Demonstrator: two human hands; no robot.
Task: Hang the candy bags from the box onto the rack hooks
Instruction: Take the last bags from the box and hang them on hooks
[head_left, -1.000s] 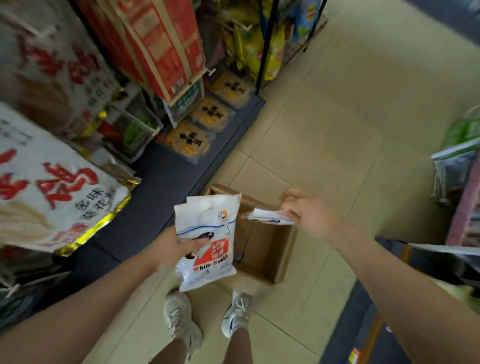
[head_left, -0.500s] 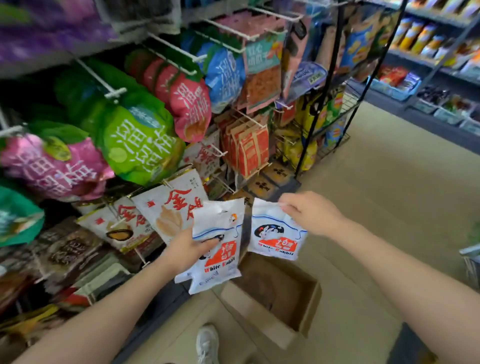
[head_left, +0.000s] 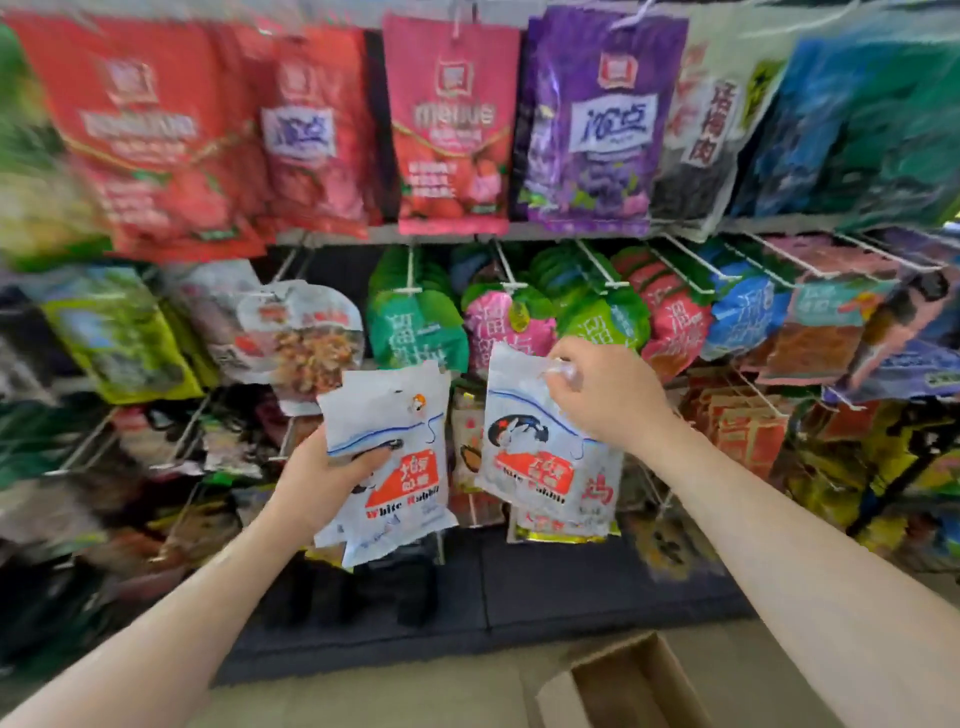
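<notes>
Left hand (head_left: 317, 480) grips a small stack of white candy bags (head_left: 395, 462). Right hand (head_left: 605, 395) pinches another white bag (head_left: 535, 457) by its top, before the rack (head_left: 597, 260). Cardboard box (head_left: 634, 686) on floor.

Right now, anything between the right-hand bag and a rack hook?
Nothing visible. The right hand pinches its White Rabbit bag by the top, in front of hanging snack bags. Which hook it targets is unclear; nearby hooks look loaded.
</notes>
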